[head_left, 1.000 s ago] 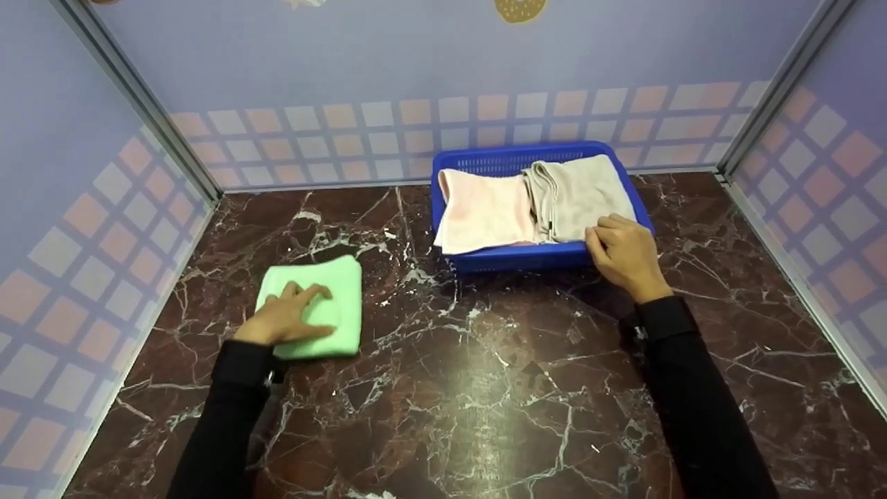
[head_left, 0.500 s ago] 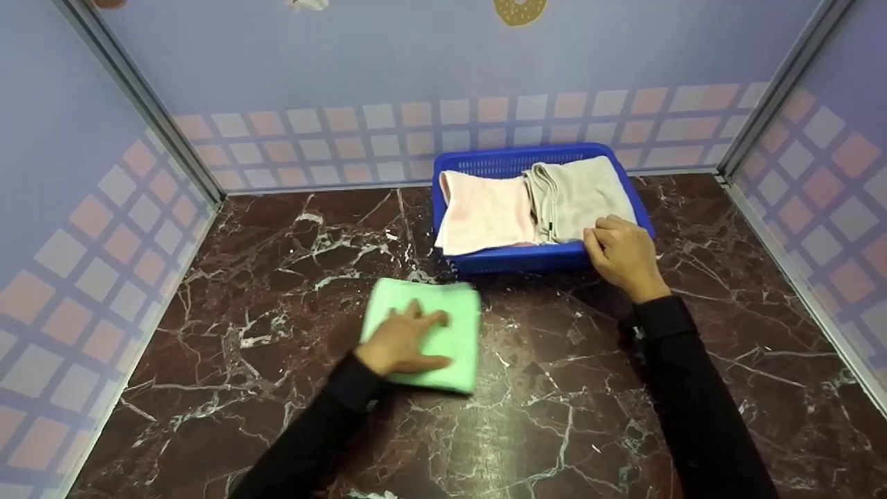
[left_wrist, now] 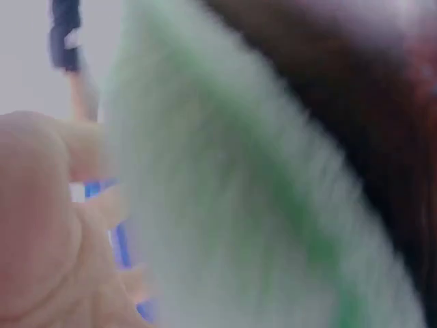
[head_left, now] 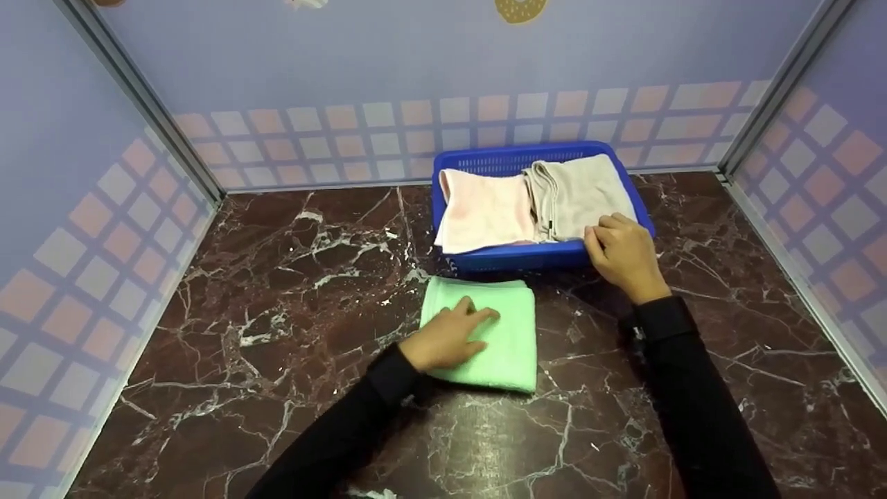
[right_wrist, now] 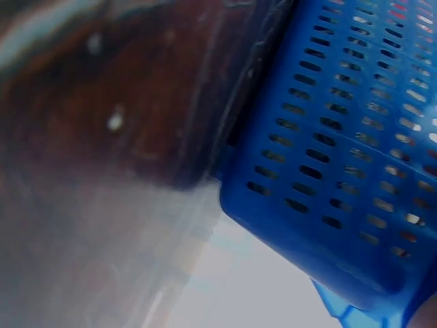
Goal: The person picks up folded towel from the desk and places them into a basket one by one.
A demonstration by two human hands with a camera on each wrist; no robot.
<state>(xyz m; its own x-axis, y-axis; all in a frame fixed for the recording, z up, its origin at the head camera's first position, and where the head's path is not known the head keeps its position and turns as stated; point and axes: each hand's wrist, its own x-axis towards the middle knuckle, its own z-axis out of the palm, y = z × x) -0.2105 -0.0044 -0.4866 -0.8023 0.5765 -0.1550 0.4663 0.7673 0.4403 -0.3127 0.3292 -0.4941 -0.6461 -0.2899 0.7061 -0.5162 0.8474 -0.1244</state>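
Observation:
A folded light-green towel point(head_left: 509, 353) lies on the dark marbled surface, just in front of a blue plastic basket point(head_left: 513, 262). My left hand point(head_left: 450, 337) rests on the towel's left half with its fingers spread over the top. In the left wrist view the fuzzy towel edge point(left_wrist: 225, 191) stands large and blurred beside the thumb point(left_wrist: 37, 219). My right hand point(head_left: 624, 260) grips the front rim of the basket near its right corner, fingers curled. Inside the basket, a folded pink towel point(head_left: 485, 211) sits on the left and a folded beige towel point(head_left: 589, 197) on the right.
The marbled surface point(head_left: 277, 388) is bounded by a back wall point(head_left: 312, 69) with a pink and white check band, and by side walls left point(head_left: 62, 208) and right point(head_left: 845, 138). The basket stands close to the back wall. Its slotted side point(right_wrist: 328, 137) fills much of the right wrist view.
My left hand has slid the green towel from the left to the middle, in front of the basket. The right hand and the basket have stayed in place.

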